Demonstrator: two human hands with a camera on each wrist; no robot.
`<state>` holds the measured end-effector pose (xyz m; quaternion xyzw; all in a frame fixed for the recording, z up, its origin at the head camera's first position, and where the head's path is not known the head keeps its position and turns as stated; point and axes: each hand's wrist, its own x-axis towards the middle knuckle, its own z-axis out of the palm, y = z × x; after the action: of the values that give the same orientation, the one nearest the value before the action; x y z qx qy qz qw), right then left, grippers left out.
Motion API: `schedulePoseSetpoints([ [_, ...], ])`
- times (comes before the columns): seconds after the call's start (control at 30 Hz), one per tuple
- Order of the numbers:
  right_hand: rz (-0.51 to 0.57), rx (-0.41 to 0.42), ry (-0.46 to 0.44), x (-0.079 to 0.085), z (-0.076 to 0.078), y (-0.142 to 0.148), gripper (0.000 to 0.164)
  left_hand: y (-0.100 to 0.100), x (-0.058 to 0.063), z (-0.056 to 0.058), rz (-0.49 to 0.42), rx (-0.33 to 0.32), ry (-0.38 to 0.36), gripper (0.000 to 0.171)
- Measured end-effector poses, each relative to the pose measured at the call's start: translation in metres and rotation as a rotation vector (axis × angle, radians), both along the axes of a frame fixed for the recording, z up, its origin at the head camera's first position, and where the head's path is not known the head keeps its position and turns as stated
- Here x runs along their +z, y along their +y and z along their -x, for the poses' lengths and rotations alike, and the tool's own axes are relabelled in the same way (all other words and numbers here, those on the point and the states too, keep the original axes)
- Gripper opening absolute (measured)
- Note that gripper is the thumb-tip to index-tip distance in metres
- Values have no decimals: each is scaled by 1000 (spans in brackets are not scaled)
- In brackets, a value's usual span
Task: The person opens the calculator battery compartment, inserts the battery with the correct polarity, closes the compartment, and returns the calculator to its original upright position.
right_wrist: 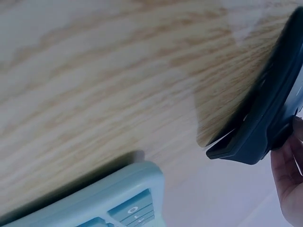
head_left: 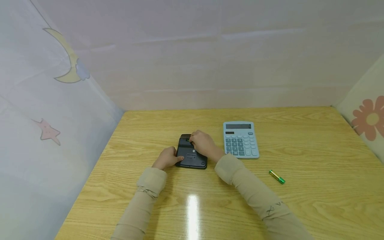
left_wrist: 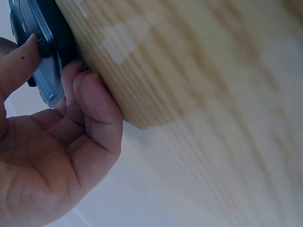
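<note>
A black calculator (head_left: 192,159) lies back side up on the table, its label and round feet showing. My left hand (head_left: 168,158) grips its left edge, the thumb on the back; in the left wrist view the curled fingers (left_wrist: 97,101) are at the side by the tabletop. My right hand (head_left: 204,143) reaches over the upper part, its bent fingertips at a small slot near the top edge. A bit of yellow-green shows in that slot. I cannot tell whether these fingers pinch something. The right wrist view has the right hand (right_wrist: 289,175) at the black calculator's far end.
Just right of the right hand lies a light blue calculator (head_left: 248,141), keys up. A green and gold battery (head_left: 277,177) rests on the wooden table (head_left: 315,200) further right and nearer. Printed cloth walls (head_left: 210,66) stand along the back and both sides.
</note>
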<state>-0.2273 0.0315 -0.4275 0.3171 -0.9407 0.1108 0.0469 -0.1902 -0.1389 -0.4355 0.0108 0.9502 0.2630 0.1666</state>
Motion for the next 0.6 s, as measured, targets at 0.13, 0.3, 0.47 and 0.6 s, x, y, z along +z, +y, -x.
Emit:
schedulePoseSetpoints([
  [0.13,-22,16,0,-1,-1,-1,16,0,1,0,-2,1,2,26],
  [0.3,-44,8,5,-2,-3,-1,18,1,1,0,-1,0,9,26],
  [0.47,-87,20,44,-2,-5,0,19,1,2,0,-1,0,11,26],
  [0.6,-87,53,59,-2,-8,2,19,1,3,-1,-6,5,7,25],
])
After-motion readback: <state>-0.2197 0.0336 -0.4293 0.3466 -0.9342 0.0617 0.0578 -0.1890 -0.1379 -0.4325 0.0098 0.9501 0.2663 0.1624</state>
